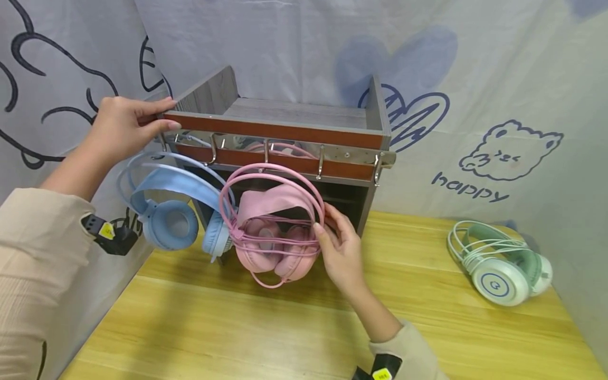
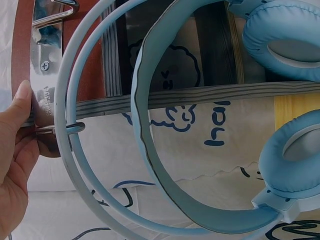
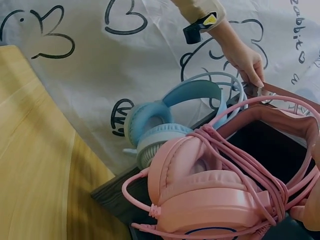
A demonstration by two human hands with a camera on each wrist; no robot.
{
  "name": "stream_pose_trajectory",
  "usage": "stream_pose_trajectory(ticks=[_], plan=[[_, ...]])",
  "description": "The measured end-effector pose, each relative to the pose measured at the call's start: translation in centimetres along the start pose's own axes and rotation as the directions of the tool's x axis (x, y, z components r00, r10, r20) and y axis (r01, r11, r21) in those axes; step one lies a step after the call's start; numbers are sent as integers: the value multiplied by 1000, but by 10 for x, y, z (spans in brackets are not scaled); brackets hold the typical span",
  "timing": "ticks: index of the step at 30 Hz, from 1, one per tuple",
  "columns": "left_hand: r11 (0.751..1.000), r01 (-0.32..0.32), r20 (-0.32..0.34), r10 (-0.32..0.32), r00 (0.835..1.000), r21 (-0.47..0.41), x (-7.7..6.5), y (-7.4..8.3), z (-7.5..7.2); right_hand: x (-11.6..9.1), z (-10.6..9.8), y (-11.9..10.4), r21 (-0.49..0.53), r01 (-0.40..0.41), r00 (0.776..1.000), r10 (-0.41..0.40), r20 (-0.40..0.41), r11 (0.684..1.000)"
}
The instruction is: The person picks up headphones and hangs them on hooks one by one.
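Pinching the side of the pink headphones [image 1: 273, 203] between thumb and fingers, your right hand [image 1: 339, 253] has them right at the front of the shelf [image 1: 285, 129], their outer band up by the middle hook [image 1: 266, 153]. Whether that band sits in the hook, I can't tell, and there's your main danger: if it's merely resting against the metal, loosening those fingers could drop the whole set to the table [image 1: 228, 327]. You're holding one side only, so the ear cups could swing and tip the band off line. Watch the cord [image 1: 236, 233] too! It's wound across the set, with a loop [image 1: 269, 287] dangling below; a strand snagging your fingers could drag everything back as you pull away. Over on the other side, your left hand [image 1: 125, 124] has the shelf's near corner gripped, thumb in front. Good anchor, I'd judge, because a hard push or tug from the right could skid the shelf without it. The blue headphones [image 1: 173, 181] hang from the end hook [image 2: 75, 128], overlapping the pink set's edge; one careless knock there might unhook them. The green headphones [image 1: 499, 282] lie well apart, out of harm's way.
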State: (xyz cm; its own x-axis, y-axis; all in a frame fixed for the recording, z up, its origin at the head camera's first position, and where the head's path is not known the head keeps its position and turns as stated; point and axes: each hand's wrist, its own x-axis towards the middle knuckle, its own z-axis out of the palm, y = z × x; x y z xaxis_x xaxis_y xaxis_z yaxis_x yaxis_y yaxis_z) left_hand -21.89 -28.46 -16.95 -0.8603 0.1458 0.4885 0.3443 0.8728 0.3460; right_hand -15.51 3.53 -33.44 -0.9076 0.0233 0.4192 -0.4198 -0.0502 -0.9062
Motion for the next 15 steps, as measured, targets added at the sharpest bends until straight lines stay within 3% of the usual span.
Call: stream_pose_trajectory(ticks=[10,15], plan=[[1000,-8,-8,8,1000,-2,-1,-1,1,-5,-7,-3,-55,72,996,-69,56,996],[1000,2,5,-2,1000,8,0,-1,1,-7,-12,-2,-141,173,983,-162,89,975]])
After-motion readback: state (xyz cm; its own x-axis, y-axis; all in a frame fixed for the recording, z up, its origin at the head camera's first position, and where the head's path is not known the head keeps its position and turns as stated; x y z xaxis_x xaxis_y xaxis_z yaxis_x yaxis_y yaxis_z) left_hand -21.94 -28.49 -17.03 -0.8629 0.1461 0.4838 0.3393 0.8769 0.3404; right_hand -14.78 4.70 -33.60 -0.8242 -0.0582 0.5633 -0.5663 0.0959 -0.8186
